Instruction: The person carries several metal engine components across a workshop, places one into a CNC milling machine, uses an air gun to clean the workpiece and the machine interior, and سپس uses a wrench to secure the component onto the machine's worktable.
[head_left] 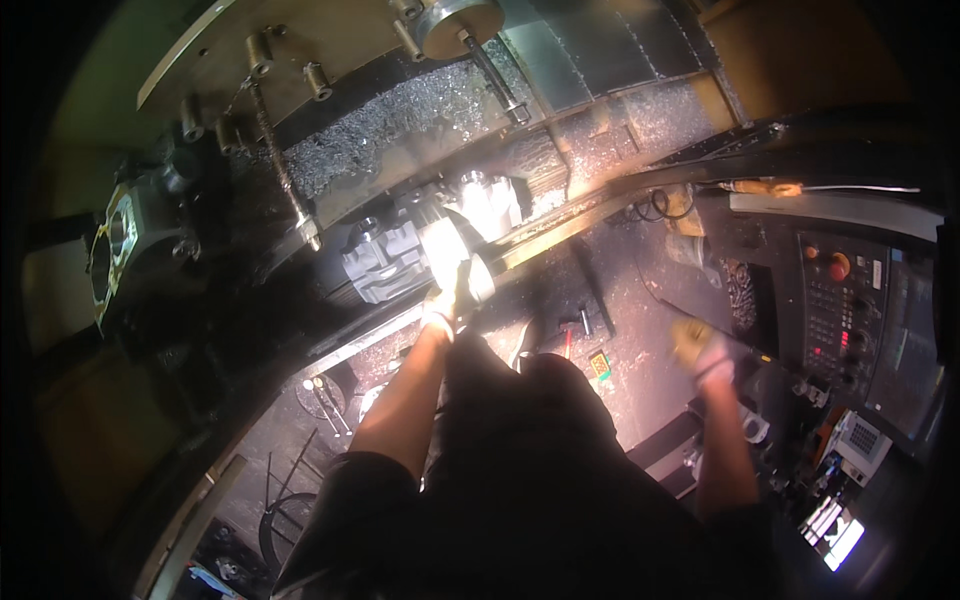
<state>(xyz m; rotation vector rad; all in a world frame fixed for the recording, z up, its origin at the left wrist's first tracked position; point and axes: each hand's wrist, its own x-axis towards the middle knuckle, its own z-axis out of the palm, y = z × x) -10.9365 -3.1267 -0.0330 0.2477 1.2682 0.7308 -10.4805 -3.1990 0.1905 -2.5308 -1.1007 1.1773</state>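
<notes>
My left hand [447,298], in a pale glove, reaches to the near edge of a grey cast metal part [385,262] inside the machine. Strong glare whitens this hand and the middle of the part, so its fingers and any grip are hidden. Off to the right, my right hand [702,352] wears a yellowish glove and is smeared by motion. A thin dark line [660,297] runs past that hand; whether it is held I cannot tell. Bright metal bosses [487,200] stand at the part's right end.
Metal chips [380,130] cover the machine bed. A long drill-like tool [280,165] and a bolt-ended bar [493,78] hang above it. A control panel [840,300] with a red knob stands at right. An orange-handled rod [765,187] lies along the ledge.
</notes>
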